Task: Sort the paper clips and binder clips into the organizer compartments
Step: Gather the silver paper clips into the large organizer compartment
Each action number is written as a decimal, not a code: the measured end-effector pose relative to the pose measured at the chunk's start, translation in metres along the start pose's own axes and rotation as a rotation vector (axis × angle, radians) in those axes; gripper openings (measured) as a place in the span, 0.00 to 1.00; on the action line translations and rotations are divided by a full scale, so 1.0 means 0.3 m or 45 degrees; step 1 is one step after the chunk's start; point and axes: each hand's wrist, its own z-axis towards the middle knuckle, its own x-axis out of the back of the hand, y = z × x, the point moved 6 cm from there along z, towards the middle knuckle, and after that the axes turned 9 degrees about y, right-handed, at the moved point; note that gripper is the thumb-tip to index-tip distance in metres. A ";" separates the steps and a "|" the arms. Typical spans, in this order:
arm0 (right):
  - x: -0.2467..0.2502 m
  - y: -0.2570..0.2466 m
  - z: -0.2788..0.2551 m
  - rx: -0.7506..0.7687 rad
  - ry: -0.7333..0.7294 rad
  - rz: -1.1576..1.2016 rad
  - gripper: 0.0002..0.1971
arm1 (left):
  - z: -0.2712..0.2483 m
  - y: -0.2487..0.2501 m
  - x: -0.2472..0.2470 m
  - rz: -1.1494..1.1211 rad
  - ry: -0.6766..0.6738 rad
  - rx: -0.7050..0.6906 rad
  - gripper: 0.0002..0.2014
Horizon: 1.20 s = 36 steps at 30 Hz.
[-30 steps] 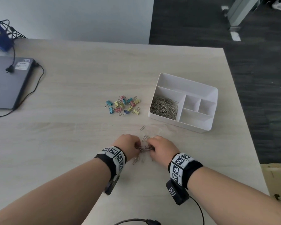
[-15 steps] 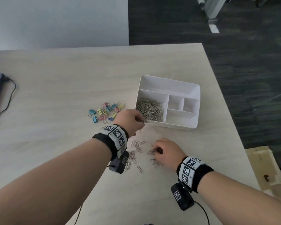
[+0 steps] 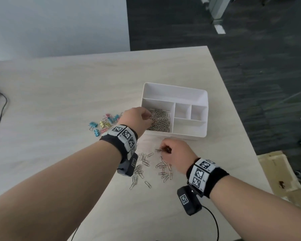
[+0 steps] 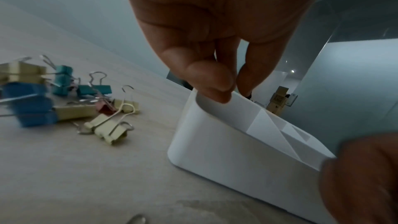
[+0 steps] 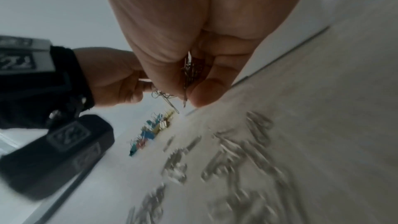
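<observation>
A white organizer [image 3: 175, 87] [image 4: 226, 142] stands right of centre on the table, and its near-left compartment holds a heap of silver paper clips [image 3: 161, 121]. My left hand [image 3: 147, 117] [image 4: 232, 84] hangs over that compartment with thumb and finger apart and nothing seen between them. My right hand [image 3: 163, 150] [image 5: 189, 94] pinches a small bunch of paper clips [image 5: 190, 72] just above the table, in front of the organizer. Loose paper clips [image 3: 146, 169] [image 5: 247, 159] lie scattered below both wrists. Coloured binder clips [image 3: 104, 125] [image 4: 64, 101] [image 5: 155, 129] lie in a cluster left of the organizer.
The organizer's long back compartment [image 3: 174, 93] and three smaller right compartments hold nothing. A black cable [image 3: 0, 108] lies at the far left. The table's right edge runs close past the organizer. A cardboard piece [image 3: 281, 180] lies on the floor beyond it.
My left hand has gone from the loose pile up to the organizer's paper clip compartment. The right hand stayed at the pile, now slightly lifted with clips pinched.
</observation>
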 end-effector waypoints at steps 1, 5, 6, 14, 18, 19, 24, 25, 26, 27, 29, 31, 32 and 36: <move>0.018 -0.025 0.018 0.003 0.006 0.007 0.04 | -0.016 -0.015 0.014 -0.024 0.029 -0.004 0.10; 0.096 -0.113 0.120 0.042 0.111 0.014 0.03 | -0.089 -0.120 0.061 -0.076 0.090 0.073 0.04; 0.109 -0.123 0.152 0.026 0.142 0.026 0.03 | -0.109 -0.154 0.069 -0.077 0.092 0.115 0.04; 0.060 -0.132 0.342 -0.023 0.106 -0.235 0.04 | -0.257 -0.349 0.054 0.074 -0.011 0.270 0.10; 0.046 -0.113 0.331 0.044 0.086 -0.296 0.10 | -0.281 -0.376 0.018 0.195 -0.084 0.216 0.20; 0.053 -0.112 0.318 0.076 0.108 -0.299 0.11 | -0.285 -0.376 0.013 0.220 -0.087 0.184 0.22; 0.097 -0.098 0.197 0.214 0.172 -0.274 0.07 | -0.292 -0.324 -0.033 0.402 -0.188 -0.023 0.30; 0.098 -0.089 0.161 0.229 0.168 -0.271 0.06 | -0.291 -0.313 -0.046 0.424 -0.217 -0.055 0.32; 0.097 -0.073 0.122 0.231 0.146 -0.279 0.05 | -0.289 -0.301 -0.062 0.446 -0.245 -0.092 0.33; 0.086 -0.051 0.081 0.211 0.089 -0.299 0.05 | -0.289 -0.290 -0.078 0.475 -0.272 -0.130 0.34; 0.042 0.014 0.009 0.129 -0.096 -0.384 0.12 | -0.292 -0.275 -0.107 0.543 -0.319 -0.195 0.35; 0.002 0.084 -0.050 0.034 -0.235 -0.496 0.22 | -0.302 -0.265 -0.129 0.595 -0.353 -0.240 0.36; -0.011 0.109 -0.074 0.001 -0.250 -0.519 0.26 | -0.309 -0.262 -0.138 0.610 -0.362 -0.264 0.36; -0.072 0.111 -0.133 0.008 -0.213 -0.465 0.28 | -0.369 -0.262 -0.175 0.618 -0.404 -0.373 0.36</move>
